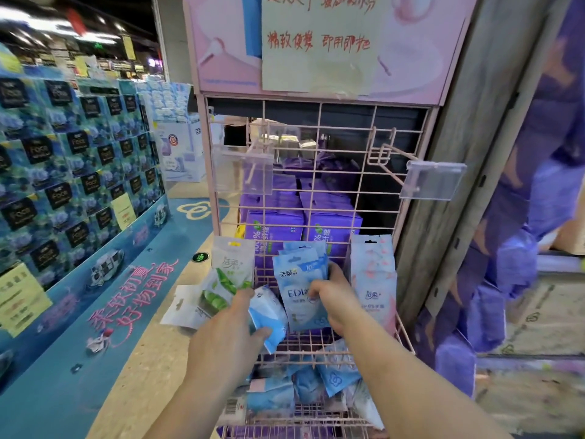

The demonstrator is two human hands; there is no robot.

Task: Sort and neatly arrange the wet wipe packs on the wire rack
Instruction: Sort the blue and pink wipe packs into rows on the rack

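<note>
Soft flat plastic wet wipe packs hang and lie on the pink wire grid rack (319, 147) with its lower wire basket. Right hand (335, 299) grips the front of the light blue wet wipe packs (300, 293) hanging in the middle of the rack, fingers curled round their right edge and thumb across the face. Left hand (231, 331) holds a blue-and-white wet wipe pack (269, 315) tilted, thumb on its lower edge; its fingers are also among the white-and-green aloe-print wet wipe packs (221, 289) at the rack's left, though whether it grips those I cannot tell. Pink blossom-print wet wipe packs (373, 280) hang at the right, just beside the right hand. More loose blue wet wipe packs (319, 381) lie jumbled in the basket below.

Judgement: packs look light, floppy and squashy, with glossy film likely slippery; they bend if held by a corner. Best hold is probably a pinch across the flat body near the top, keeping the punched hang hole free for the hook. A stack may fan out or slide, so squeeze both faces evenly. Empty pink wire hook with clear plastic tag holder (432, 180) sticks out higher up.
</note>
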